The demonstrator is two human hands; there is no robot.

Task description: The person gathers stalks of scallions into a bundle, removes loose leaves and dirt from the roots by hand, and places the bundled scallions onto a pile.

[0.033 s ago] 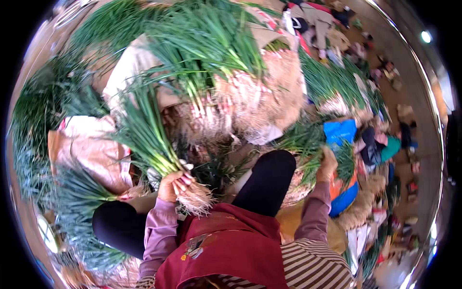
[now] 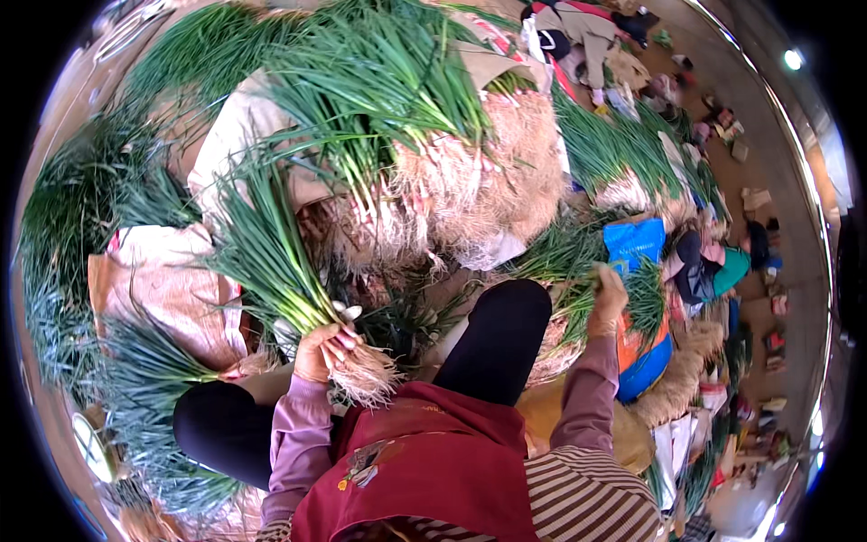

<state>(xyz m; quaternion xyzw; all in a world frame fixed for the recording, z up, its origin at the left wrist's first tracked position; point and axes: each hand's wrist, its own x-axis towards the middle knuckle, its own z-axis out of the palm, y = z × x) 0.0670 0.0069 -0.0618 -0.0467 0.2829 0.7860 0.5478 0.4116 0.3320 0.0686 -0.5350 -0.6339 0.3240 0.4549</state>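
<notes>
**Bunch of green onions (image 2: 302,285) held only near its roots (image 2: 364,375), long leaves without support**

The bunch is in the left hand (image 2: 313,354), above the lap, with roots close to the red apron (image 2: 442,470). The left fingers are clamped around the pale stalks. In my judgement, one narrow grip carries everything, so if it loosens, the inner stalks could slip out and the bunch would lose its even root end. If it squeezes too hard, the stalks could be bruised.

The leaves spread toward the big heap (image 2: 388,81); I cannot tell if their tips touch it. Lifting quickly could tangle or break them there. The roots may also catch on the apron cloth.

The right hand (image 2: 608,303) is raised at the smaller pile (image 2: 564,257), just beside the blue bag (image 2: 635,242). Its fingers look bent, but I cannot tell whether they hold something. If it pulls from crossed leaves, neighbouring stalks could come too, or thin leaves could tear.
</notes>
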